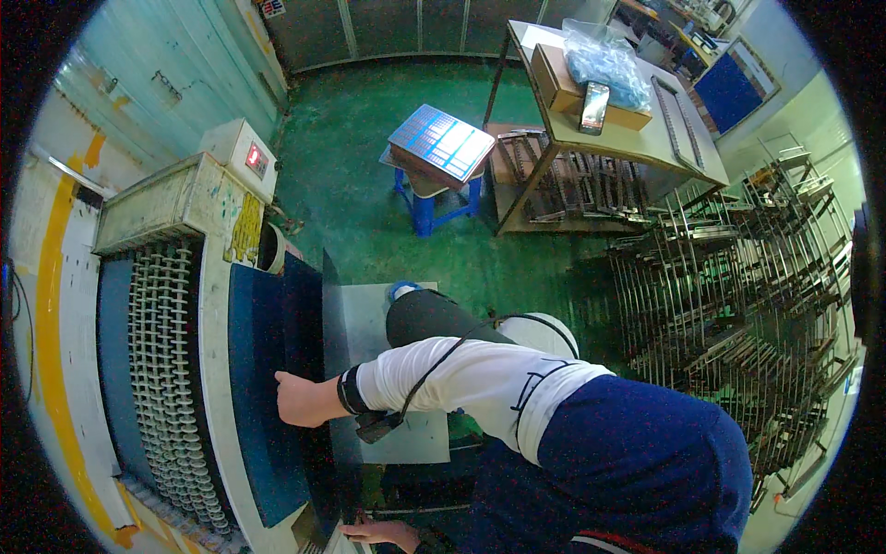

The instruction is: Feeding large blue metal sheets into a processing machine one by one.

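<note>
Both hands at the dark blue panels beside the conveyor.
Left hand, fingers curled, presses on a blue panel at 8 o'clock; right hand at 6 o'clock, fingers spread flat, grip unclear. Roller conveyor at 9 o'clock.

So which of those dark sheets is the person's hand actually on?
Start at the conveyor machine with its pale mesh belt. Along its right side lie dark blue flat sheets; the left hand presses the nearest one. Unlike the grey sheet beside it, it is dark blue.
</note>
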The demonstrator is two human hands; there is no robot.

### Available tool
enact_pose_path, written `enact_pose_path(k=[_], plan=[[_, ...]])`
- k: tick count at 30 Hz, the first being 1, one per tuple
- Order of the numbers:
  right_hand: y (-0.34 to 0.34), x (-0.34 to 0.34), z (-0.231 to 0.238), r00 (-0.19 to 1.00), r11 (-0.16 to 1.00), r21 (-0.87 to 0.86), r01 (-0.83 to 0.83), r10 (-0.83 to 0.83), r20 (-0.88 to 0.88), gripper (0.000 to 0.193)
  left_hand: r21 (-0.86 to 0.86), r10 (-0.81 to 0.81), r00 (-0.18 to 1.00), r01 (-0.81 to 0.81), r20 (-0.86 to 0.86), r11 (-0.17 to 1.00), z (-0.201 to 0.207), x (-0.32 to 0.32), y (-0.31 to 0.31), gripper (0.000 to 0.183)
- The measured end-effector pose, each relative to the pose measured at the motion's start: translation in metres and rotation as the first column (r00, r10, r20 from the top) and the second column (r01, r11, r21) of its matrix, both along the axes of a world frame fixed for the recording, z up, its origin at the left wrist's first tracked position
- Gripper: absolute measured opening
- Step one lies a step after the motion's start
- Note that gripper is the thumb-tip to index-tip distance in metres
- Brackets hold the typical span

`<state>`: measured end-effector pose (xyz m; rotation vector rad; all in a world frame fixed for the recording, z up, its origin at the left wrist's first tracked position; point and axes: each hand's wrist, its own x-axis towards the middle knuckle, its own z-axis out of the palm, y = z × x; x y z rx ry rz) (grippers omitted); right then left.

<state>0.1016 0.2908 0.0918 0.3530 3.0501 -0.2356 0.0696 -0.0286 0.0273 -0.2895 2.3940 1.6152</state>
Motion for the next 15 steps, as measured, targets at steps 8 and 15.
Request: enact_pose_path(k=[8, 15], plan=[[0.001, -0.001, 0.0, 1.0, 0.999, -0.033, 0.001, -0.001, 0.005, 0.021, -0.008, -0.03, 0.998, 0.03, -0.047, 1.0, -0.015, -0.009, -0.011, 0.057], [0.002, 0.0, -0.001, 1.0, 1.0, 0.004, -0.004, 0.004, 0.022, 0.02, -0.008, -0.045, 0.997, 0.045, -0.069, 0.999, -0.024, -0.013, -0.016, 0.057]])
